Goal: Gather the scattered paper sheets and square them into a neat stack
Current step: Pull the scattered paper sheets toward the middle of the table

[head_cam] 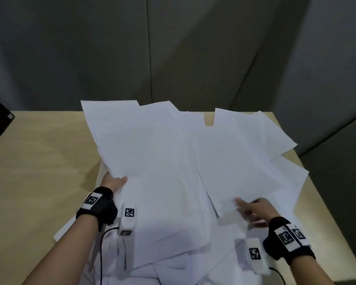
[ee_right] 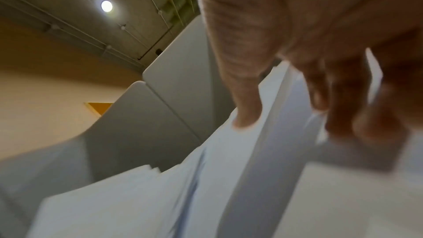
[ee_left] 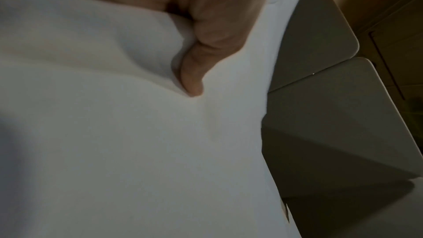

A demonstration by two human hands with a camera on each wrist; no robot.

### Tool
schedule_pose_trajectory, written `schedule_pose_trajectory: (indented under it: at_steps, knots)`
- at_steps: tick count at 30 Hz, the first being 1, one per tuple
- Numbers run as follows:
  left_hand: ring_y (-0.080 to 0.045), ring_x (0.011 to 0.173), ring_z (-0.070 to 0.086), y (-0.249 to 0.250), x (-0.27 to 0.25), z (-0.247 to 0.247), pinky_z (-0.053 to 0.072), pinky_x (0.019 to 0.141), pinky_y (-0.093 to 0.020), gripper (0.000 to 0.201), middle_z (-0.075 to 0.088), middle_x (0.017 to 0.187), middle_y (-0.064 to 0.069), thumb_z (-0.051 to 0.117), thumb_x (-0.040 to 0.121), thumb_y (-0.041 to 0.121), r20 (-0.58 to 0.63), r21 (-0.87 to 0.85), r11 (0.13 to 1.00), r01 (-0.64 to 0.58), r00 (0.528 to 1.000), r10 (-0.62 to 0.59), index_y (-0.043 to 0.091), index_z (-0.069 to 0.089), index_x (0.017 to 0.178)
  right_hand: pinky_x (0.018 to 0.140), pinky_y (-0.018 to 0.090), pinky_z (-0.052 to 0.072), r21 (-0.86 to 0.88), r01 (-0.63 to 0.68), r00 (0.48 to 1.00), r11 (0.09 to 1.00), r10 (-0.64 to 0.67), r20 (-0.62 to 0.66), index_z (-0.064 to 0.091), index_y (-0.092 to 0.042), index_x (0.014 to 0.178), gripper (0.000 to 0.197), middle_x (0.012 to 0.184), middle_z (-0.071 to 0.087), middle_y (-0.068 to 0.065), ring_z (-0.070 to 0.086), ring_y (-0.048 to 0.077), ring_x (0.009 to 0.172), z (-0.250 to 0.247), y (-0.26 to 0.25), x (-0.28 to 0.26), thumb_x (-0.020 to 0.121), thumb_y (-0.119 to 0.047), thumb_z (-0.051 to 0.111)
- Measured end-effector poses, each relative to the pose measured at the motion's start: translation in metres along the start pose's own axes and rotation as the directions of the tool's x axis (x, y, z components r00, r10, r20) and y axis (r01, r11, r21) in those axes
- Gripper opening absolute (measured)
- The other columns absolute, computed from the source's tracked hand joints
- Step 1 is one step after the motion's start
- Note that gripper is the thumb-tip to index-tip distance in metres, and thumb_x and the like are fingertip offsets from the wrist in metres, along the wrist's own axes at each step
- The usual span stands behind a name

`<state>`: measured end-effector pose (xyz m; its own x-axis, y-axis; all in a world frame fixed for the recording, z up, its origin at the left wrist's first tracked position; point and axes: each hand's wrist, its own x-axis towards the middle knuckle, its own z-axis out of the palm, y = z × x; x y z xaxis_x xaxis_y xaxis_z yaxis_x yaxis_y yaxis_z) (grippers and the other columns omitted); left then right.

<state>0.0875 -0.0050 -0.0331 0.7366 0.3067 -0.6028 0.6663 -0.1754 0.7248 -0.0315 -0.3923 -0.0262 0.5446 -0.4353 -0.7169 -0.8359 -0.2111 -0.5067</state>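
White paper sheets (head_cam: 152, 153) fanned askew over tan wooden bench (head_cam: 39, 161); left hand (head_cam: 114, 183) pinching one bundle, right hand (head_cam: 253, 208) another; squaring undone.

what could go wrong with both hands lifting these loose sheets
The left hand pinches only a corner of its fanned bundle, so sheets could slide out. The right hand grips another splayed bundle whose far sheets overhang the table edge and might drop off.

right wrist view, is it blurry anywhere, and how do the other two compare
Right wrist view: the right hand and the paper sheets smear with motion blur; a ceiling light glares. Left wrist view: dim, soft around the thumb. Head view: sharper, with wide-angle bending at the edges.
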Motion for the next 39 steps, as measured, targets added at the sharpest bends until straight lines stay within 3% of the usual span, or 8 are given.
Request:
schedule_pose_trajectory:
  at_steps: [2, 4, 12, 16, 21, 27, 31, 39]
  knots:
    - [-0.04, 0.122, 0.051, 0.003, -0.003, -0.001, 0.038, 0.103, -0.044, 0.039, 0.05, 0.132, -0.03, 0.053, 0.086, -0.009, -0.01, 0.043, 0.997, -0.064, 0.998, 0.064, -0.018, 0.045, 0.123, 0.085, 0.05, 0.053, 0.081, 0.032, 0.926, 0.996, 0.001, -0.377, 0.045, 0.0, 0.123, 0.079, 0.117, 0.059, 0.025, 0.061, 0.038, 0.099, -0.026, -0.001, 0.015, 0.066, -0.042, 0.079]
    - [-0.039, 0.123, 0.05, 0.004, -0.005, -0.002, 0.038, 0.103, -0.042, 0.04, 0.049, 0.134, -0.03, 0.052, 0.086, -0.01, -0.023, 0.049, 0.995, -0.093, 0.995, 0.094, -0.018, 0.043, 0.124, 0.1, 0.051, 0.043, 0.114, 0.067, 0.872, 0.991, -0.002, -0.489, 0.031, -0.005, 0.137, 0.086, 0.138, 0.044, 0.025, 0.048, 0.041, 0.122, -0.039, -0.007, 0.028, 0.071, -0.037, 0.077]
    - [-0.037, 0.123, 0.05, -0.007, -0.01, -0.007, 0.039, 0.099, -0.04, 0.042, 0.049, 0.133, -0.026, 0.052, 0.088, -0.006, -0.09, -0.005, 0.999, -0.043, 0.995, 0.042, -0.016, 0.04, 0.128, 0.088, 0.036, 0.046, 0.014, 0.076, 0.889, 0.997, -0.061, -0.454, 0.05, -0.003, 0.123, 0.042, 0.13, 0.051, 0.024, 0.055, 0.038, 0.113, -0.02, -0.025, 0.036, 0.082, 0.0, 0.06]
    - [-0.023, 0.103, 0.048, -0.015, -0.001, -0.016, 0.038, 0.084, -0.035, 0.039, 0.051, 0.128, -0.021, 0.054, 0.089, 0.0, -0.103, -0.107, 0.994, 0.021, 0.994, -0.032, -0.011, 0.041, 0.124, 0.087, 0.035, 0.046, -0.148, 0.079, 0.981, 0.986, -0.103, -0.163, 0.054, -0.003, 0.11, 0.042, 0.122, 0.058, 0.023, 0.056, 0.035, 0.11, -0.006, 0.001, 0.019, 0.072, 0.0, 0.072]
    - [-0.035, 0.116, 0.055, -0.021, 0.006, -0.012, 0.043, 0.099, -0.045, 0.047, 0.053, 0.131, -0.021, 0.059, 0.087, 0.006, -0.044, -0.083, 0.993, 0.08, 0.996, -0.084, -0.013, 0.042, 0.127, 0.069, 0.033, 0.053, -0.111, 0.14, 0.987, 0.984, -0.129, 0.101, 0.054, -0.004, 0.115, 0.053, 0.109, 0.063, 0.016, 0.062, 0.029, 0.09, 0.051, 0.014, -0.003, 0.068, -0.005, 0.078]
    - [-0.038, 0.119, 0.054, -0.017, 0.004, -0.016, 0.041, 0.105, -0.043, 0.054, 0.055, 0.129, -0.021, 0.064, 0.086, 0.022, -0.006, -0.047, 0.999, 0.006, 1.0, -0.006, -0.01, 0.047, 0.127, 0.08, 0.025, 0.04, 0.162, 0.208, 0.951, 0.964, -0.161, -0.264, 0.061, 0.003, 0.112, 0.034, 0.115, 0.064, 0.019, 0.058, 0.033, 0.108, 0.069, -0.015, -0.01, 0.089, -0.023, 0.056]
    - [-0.038, 0.112, 0.059, -0.028, 0.022, -0.016, 0.043, 0.102, -0.053, 0.06, 0.06, 0.125, -0.023, 0.073, 0.076, 0.024, 0.113, 0.025, 0.999, 0.034, 0.993, -0.037, -0.004, 0.05, 0.125, 0.08, 0.026, 0.041, 0.215, 0.216, 0.958, 0.952, -0.164, -0.237, 0.053, 0.0, 0.119, 0.035, 0.118, 0.061, 0.019, 0.059, 0.03, 0.101, 0.09, -0.033, -0.014, 0.085, -0.009, 0.058]
    - [-0.037, 0.12, 0.053, -0.005, 0.001, -0.025, 0.04, 0.101, -0.039, 0.039, 0.055, 0.13, -0.026, 0.056, 0.085, -0.003, -0.03, 0.233, 0.969, -0.083, 0.995, 0.092, -0.01, 0.051, 0.124, 0.078, 0.026, 0.04, 0.132, 0.186, 0.947, 0.974, -0.142, -0.287, 0.052, 0.004, 0.12, 0.043, 0.121, 0.059, 0.022, 0.057, 0.034, 0.11, 0.054, -0.031, -0.003, 0.078, 0.006, 0.061]
